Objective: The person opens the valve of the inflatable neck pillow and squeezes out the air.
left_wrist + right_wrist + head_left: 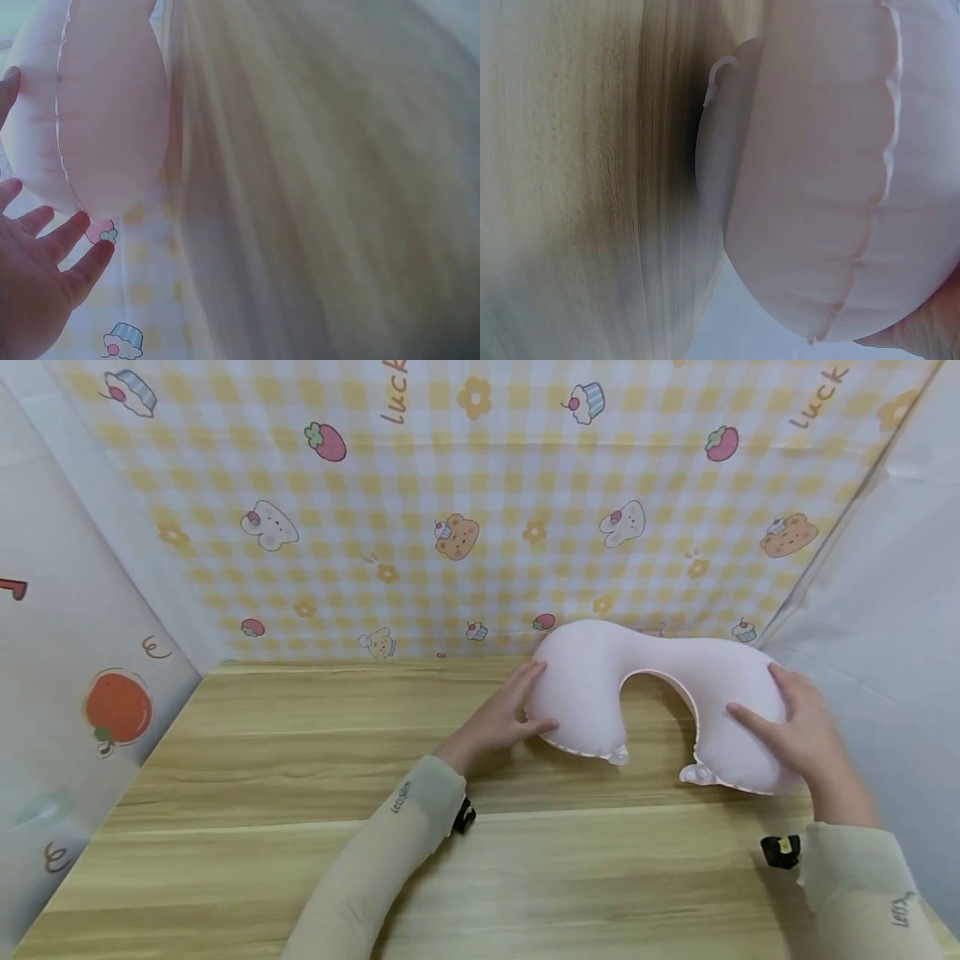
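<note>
My two hands bracket a pale pink inflatable U-shaped neck pillow (660, 693) lying flat on the wooden table (300, 827), at about one o'clock from where I sit and close to the checked backdrop (465, 510) with its bears, rabbits and strawberries. My left hand (504, 714) is open, fingers straight and pressed against the pillow's left arm at its nine o'clock side; the left wrist view shows those fingers (67, 247) spread just beside the seamed edge. My right hand (798, 731) lies over the right arm, at the pillow's four o'clock, fingers relaxed across the top with no pinch or curl that I can see. The pillow looks fully puffed, its open ends pointing toward me at six o'clock, with a small valve tab (697, 772) on the right tip. By my reading, the handling has barely begun: the pillow is steadied, not lifted, folded or squeezed flat.
</note>
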Motion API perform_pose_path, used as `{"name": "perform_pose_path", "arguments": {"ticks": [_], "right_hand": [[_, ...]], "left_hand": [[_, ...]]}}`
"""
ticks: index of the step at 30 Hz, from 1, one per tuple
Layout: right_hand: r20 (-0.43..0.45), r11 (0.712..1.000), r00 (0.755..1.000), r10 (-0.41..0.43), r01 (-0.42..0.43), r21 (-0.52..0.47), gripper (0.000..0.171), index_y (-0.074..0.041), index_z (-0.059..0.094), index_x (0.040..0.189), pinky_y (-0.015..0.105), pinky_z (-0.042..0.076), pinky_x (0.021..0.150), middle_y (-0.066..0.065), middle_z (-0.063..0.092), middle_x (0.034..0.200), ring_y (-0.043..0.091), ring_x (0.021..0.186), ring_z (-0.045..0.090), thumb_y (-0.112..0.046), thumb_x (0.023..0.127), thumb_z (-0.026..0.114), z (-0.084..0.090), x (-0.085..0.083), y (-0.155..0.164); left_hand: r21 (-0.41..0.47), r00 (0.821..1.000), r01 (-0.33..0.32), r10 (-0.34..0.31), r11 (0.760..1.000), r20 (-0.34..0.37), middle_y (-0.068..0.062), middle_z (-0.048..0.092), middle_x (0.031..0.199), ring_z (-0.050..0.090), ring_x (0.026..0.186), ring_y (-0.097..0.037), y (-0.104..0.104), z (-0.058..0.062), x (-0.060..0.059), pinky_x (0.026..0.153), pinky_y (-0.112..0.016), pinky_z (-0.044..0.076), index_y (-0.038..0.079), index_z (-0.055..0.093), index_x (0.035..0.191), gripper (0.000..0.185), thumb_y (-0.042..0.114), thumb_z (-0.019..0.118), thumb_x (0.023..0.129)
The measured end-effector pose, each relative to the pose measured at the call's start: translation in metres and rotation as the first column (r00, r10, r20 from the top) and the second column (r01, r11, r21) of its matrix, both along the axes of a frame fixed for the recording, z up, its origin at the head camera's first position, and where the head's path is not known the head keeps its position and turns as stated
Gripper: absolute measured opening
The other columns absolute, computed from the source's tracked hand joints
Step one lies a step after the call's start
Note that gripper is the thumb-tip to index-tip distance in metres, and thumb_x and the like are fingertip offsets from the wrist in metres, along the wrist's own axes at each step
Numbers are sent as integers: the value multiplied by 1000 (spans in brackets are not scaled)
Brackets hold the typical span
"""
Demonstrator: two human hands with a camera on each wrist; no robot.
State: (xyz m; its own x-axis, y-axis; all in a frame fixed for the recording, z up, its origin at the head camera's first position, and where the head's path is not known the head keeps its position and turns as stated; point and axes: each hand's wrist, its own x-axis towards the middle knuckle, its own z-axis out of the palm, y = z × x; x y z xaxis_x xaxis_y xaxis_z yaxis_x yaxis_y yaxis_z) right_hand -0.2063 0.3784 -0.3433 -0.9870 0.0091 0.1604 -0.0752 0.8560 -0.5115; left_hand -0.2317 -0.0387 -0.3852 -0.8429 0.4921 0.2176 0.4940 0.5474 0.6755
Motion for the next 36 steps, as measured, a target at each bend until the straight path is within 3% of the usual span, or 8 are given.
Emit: {"name": "perform_pose_path", "arguments": {"ticks": [15, 26, 30, 36], "right_hand": [[37, 999, 999, 38, -38, 8, 99, -10, 5, 161, 82, 22, 100, 35, 4, 161, 66, 138, 17, -47, 91, 66, 4, 2, -12], [115, 988, 983, 146, -150, 33, 108, -9, -3, 160, 83, 28, 93, 36, 0, 160, 68, 131, 23, -43, 89, 71, 9, 1, -17], [131, 979, 970, 204, -205, -7, 110, -9, -4, 160, 83, 27, 94, 36, -2, 160, 66, 133, 20, -38, 87, 74, 11, 2, -20], [163, 966, 952, 258, -252, -61, 114, -13, -7, 160, 85, 19, 99, 30, -15, 162, 65, 142, 4, -34, 85, 77, 11, 3, -24]], "left_hand": [[12, 1000, -18, 18, 1000, 2, -11, 15, 167, 25, 152, -33, -10, 1, 9, 118, -53, 31, 14, 19, 159, 91, 39, 73, 90], [-67, 999, -38, 39, 997, 12, -11, 19, 166, 24, 152, -31, -25, 16, 17, 120, -52, 29, 13, 20, 159, 92, 40, 73, 89], [-78, 999, -46, 48, 996, 22, -10, 22, 165, 27, 151, -31, -31, 18, 21, 120, -51, 30, 13, 21, 159, 93, 41, 74, 89], [-61, 998, -53, 55, 997, 36, -9, 23, 165, 28, 151, -30, -43, 19, 30, 120, -51, 30, 13, 22, 159, 92, 39, 75, 88]]}}
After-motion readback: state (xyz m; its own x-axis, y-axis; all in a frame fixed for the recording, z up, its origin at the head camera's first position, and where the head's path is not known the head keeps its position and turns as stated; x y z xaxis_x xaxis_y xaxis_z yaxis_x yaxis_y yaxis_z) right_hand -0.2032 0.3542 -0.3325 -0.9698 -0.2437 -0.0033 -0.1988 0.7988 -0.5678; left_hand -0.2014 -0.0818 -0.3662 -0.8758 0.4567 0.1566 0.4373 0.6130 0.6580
